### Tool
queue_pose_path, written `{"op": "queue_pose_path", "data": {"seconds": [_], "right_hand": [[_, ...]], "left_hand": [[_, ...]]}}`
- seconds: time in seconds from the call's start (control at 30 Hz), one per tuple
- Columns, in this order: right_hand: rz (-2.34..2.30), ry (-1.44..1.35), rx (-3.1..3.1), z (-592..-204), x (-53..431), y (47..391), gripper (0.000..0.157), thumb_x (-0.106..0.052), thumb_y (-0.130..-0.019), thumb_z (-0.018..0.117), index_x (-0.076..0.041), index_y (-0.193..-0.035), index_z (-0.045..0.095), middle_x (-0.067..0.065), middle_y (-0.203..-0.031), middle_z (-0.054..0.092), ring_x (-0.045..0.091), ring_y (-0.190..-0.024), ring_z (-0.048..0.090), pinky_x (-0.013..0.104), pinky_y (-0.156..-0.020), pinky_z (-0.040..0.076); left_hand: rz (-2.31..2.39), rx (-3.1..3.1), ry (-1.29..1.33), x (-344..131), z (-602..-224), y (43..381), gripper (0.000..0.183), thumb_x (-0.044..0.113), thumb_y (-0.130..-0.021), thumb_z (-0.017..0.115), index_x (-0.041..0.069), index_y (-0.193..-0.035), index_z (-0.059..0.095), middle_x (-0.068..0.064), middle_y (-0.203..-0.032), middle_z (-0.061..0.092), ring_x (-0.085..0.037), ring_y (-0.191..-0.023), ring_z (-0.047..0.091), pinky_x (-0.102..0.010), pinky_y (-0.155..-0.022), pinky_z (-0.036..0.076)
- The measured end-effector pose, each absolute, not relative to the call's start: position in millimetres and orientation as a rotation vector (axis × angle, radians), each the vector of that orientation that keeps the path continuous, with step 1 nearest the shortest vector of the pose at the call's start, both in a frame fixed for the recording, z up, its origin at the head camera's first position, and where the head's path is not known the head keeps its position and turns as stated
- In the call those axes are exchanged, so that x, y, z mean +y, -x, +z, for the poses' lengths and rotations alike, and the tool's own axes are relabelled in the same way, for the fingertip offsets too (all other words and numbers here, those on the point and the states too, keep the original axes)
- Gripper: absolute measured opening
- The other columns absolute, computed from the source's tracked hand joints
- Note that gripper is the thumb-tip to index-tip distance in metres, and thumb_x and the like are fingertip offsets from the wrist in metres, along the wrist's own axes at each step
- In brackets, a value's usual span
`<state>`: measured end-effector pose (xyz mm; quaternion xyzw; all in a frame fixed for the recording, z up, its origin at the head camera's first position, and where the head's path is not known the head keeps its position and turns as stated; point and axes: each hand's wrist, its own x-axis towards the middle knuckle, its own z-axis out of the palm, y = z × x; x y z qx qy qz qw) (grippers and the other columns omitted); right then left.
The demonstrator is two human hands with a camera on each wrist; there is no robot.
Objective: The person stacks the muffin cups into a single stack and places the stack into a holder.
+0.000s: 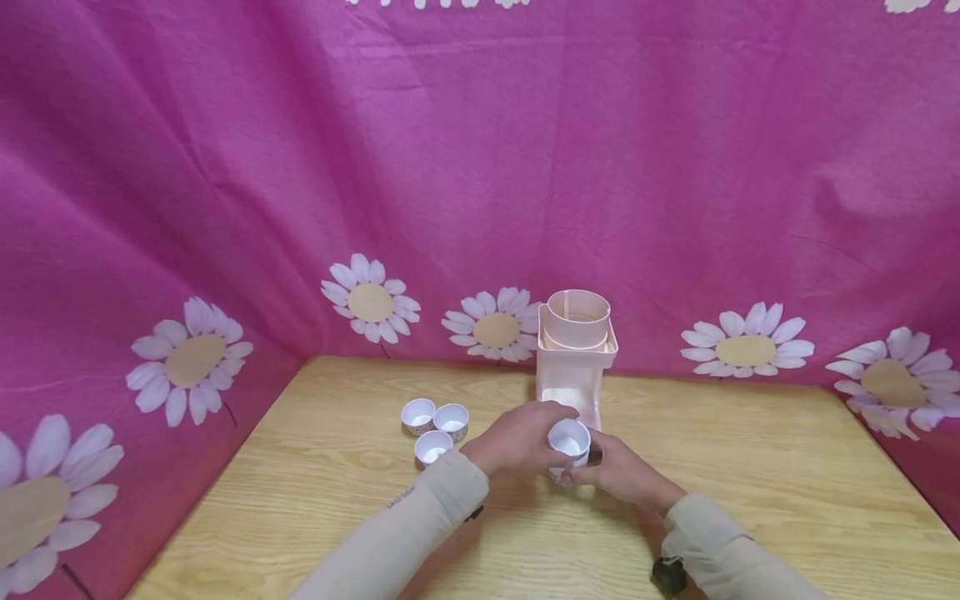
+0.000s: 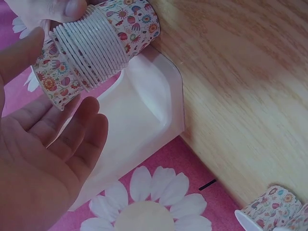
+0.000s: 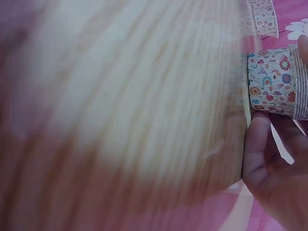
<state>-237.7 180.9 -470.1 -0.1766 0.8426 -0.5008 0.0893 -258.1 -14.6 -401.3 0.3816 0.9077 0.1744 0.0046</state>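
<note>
A stack of small floral paper cups [image 2: 91, 45] stands in front of me, with several white rims close together. Its top cup [image 2: 60, 79] sits raised out of the rest. My left hand [image 1: 521, 440] reaches from the left, its thumb [image 2: 21, 55] and fingers [image 2: 84, 127] on either side of that top cup, pinching it. From the right, my right hand [image 1: 630, 473] grips the stack lower down; in the right wrist view its fingers [image 3: 260, 144] curl beside the floral wall of the bottom cup [image 3: 272, 79].
Behind the stack stands a pale pink plastic holder [image 1: 570, 375] with a round open tube [image 1: 577, 321] on top. Three separate paper cups [image 1: 451, 432] stand upright together left of my left hand. The wooden table [image 1: 750, 467] ends at a pink cloth [image 1: 675, 192] with daisies.
</note>
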Motion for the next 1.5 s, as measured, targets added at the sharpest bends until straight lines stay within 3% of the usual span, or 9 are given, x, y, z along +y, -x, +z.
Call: {"op": "queue_pose_path", "data": {"seconds": [0.2,0.5,0.8,1.07,1.33,1.5], "right_hand": [[-1.484,0.565,2.52,-472,180,237,0.05,-0.021,-0.082,0.077,-0.007,-0.128,0.061,0.011,-0.116,0.069,0.018,-0.105,0.06,0.033,-0.095,0.047],[-1.468,0.549,2.553,-474,182,237,0.053,-0.024,-0.081,0.079,-0.008,-0.128,0.061,0.009,-0.116,0.07,0.019,-0.105,0.061,0.031,-0.093,0.047],[-1.457,0.516,2.551,-472,181,236,0.05,-0.024,-0.084,0.076,-0.006,-0.127,0.059,0.01,-0.117,0.068,0.018,-0.105,0.061,0.034,-0.092,0.048],[-1.444,0.497,2.566,-473,181,236,0.053,-0.026,-0.082,0.079,-0.008,-0.128,0.061,0.009,-0.119,0.069,0.016,-0.106,0.06,0.035,-0.095,0.046],[-1.481,0.464,2.53,-472,180,235,0.059,-0.025,-0.082,0.078,-0.006,-0.134,0.057,0.01,-0.122,0.068,0.016,-0.109,0.059,0.039,-0.099,0.045],[-1.487,0.476,2.532,-473,180,235,0.06,-0.023,-0.082,0.078,-0.006,-0.135,0.056,0.01,-0.121,0.068,0.018,-0.11,0.06,0.043,-0.101,0.045]], "left_hand": [[0.582,2.842,-1.159,-17,-406,258,0.057,0.03,-0.081,0.081,0.015,-0.132,0.059,0.002,-0.126,0.067,-0.012,-0.11,0.062,-0.026,-0.093,0.051],[0.611,2.828,-1.179,-15,-410,257,0.049,0.029,-0.081,0.082,0.019,-0.125,0.062,0.005,-0.117,0.067,-0.008,-0.103,0.06,-0.023,-0.088,0.05],[0.607,2.825,-1.238,-14,-412,259,0.06,0.027,-0.08,0.083,0.017,-0.133,0.059,0.002,-0.127,0.066,-0.011,-0.111,0.06,-0.024,-0.093,0.049],[0.612,2.818,-1.254,-22,-413,258,0.048,0.031,-0.081,0.081,0.017,-0.123,0.063,0.005,-0.116,0.069,-0.01,-0.104,0.06,-0.023,-0.092,0.049],[0.642,2.832,-1.068,-40,-411,254,0.067,0.039,-0.082,0.079,0.017,-0.14,0.054,0.0,-0.139,0.061,-0.019,-0.13,0.055,-0.037,-0.109,0.045],[0.527,2.88,-1.121,-58,-416,257,0.061,0.039,-0.088,0.072,0.015,-0.142,0.053,0.0,-0.14,0.06,-0.02,-0.131,0.054,-0.035,-0.109,0.045]]}}
